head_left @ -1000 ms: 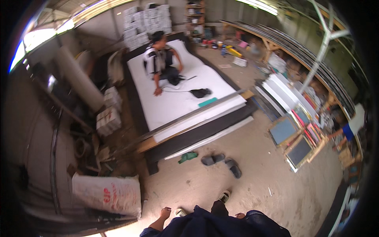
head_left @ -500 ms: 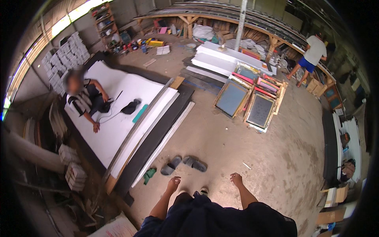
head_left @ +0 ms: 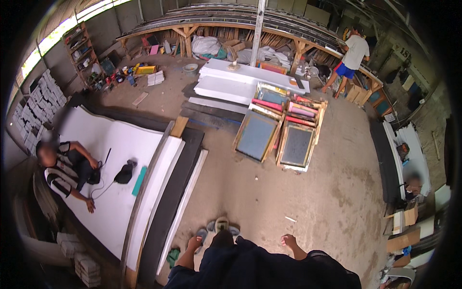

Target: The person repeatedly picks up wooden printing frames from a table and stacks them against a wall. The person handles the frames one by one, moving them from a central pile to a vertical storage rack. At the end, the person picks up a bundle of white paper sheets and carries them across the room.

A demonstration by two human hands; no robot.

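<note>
The person stands to the right of the white sheet stack (head_left: 110, 149), both arms low. The left hand (head_left: 194, 242), the nearer to the stack, hangs with fingers loosely bent; the right hand (head_left: 288, 240), farther to the stack's right, looks just as slack, its fingers somewhat apart. Neither appears to hold anything, so the arms seem simply at rest.

Nearest the left hand is a pair of grey sandals (head_left: 234, 231), on the floor right of the stack's near end and partly hidden by the person's shoe. They were probably shed there to keep the sheets clean. A green cloth (head_left: 173, 257) lies closer to the stack, perhaps just dropped. A thin white strip (head_left: 290, 219), well to the stack's right, is nearest the right hand and looks like a scrap.

Along the stack's right edge runs a long bar (head_left: 160, 149), likely weighting the sheet flat. A co-worker (head_left: 72, 168) sits on the stack's left part, with a black item (head_left: 126, 172) and a teal block (head_left: 139, 181) between that person and the bar. Framed screens (head_left: 299, 144) lean together right of the stack, possibly propped to spare their faces.
</note>
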